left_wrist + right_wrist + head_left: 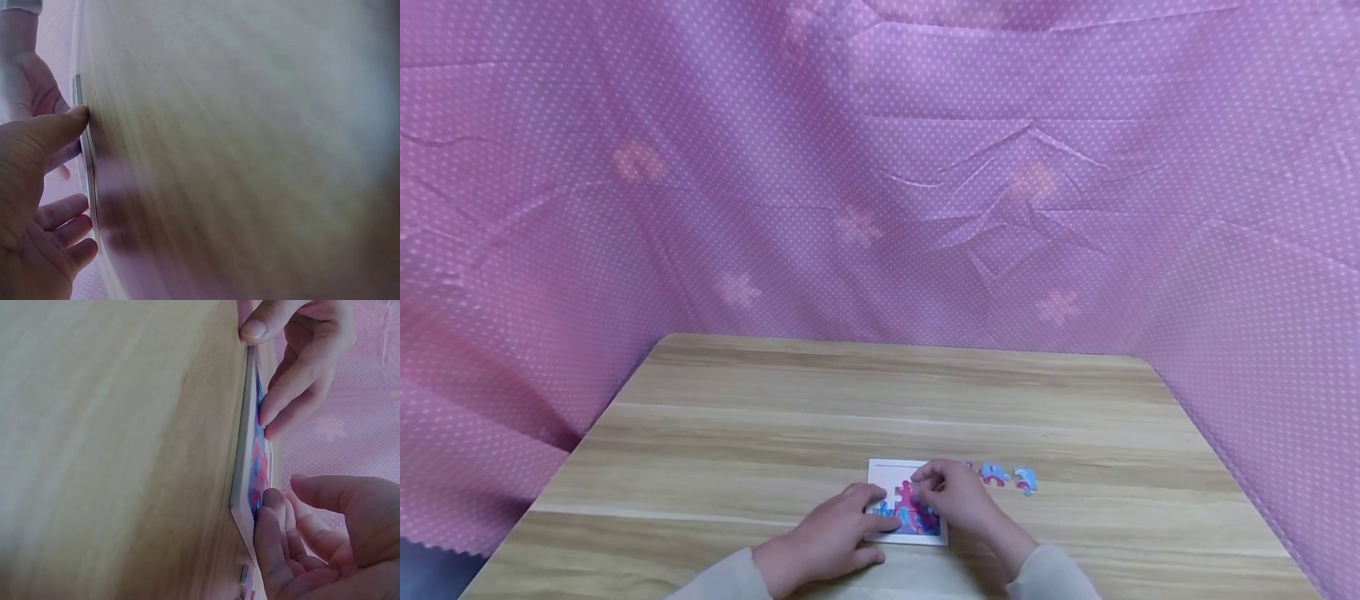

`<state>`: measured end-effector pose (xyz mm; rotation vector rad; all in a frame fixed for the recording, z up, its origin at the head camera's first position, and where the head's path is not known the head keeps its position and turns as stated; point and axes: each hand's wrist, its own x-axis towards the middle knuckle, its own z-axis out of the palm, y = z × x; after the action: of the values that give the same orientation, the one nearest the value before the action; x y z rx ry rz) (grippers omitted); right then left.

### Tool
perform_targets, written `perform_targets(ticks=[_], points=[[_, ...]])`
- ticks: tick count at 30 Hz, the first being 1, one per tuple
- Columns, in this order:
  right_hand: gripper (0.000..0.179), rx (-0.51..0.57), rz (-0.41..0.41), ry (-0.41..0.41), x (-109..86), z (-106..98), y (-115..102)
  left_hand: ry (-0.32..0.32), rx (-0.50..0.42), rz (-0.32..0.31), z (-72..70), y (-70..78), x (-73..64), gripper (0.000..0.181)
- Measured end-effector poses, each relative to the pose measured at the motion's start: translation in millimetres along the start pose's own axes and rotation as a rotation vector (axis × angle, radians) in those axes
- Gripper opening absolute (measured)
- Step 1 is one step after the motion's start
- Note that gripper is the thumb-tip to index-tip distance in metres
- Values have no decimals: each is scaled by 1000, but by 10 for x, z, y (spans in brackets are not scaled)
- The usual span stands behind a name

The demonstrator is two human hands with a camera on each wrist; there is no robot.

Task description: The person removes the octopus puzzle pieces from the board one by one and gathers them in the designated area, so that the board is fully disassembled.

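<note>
A small jigsaw puzzle board [897,462] with a white border lies at the near side of the table. Blue and purple pieces fill its lower part, and a pink puzzle piece [905,493] stands above them. My left hand [835,532] rests at the board's left side, its fingers stretched over the surface and the thumb by the near edge. Over the right half is my right hand [961,497], with bent fingertips touching the puzzle. In the right wrist view the right thumb [325,490] stands apart from those fingers, with nothing gripped between them.
Loose puzzle pieces lie right of the board: a blue and pink piece [994,475], another blue piece [1025,479] and a pink one partly behind the right hand. The wooden table [850,392] is enclosed by a pink dotted cloth [880,275].
</note>
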<state>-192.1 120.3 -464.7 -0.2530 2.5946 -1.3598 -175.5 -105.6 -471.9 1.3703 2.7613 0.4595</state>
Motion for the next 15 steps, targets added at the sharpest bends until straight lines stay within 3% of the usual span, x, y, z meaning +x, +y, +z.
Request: perform_targets(ticks=[15], points=[[14,-94,-47,-35,5,31,-31,41,28,16,10,38,-25,38]])
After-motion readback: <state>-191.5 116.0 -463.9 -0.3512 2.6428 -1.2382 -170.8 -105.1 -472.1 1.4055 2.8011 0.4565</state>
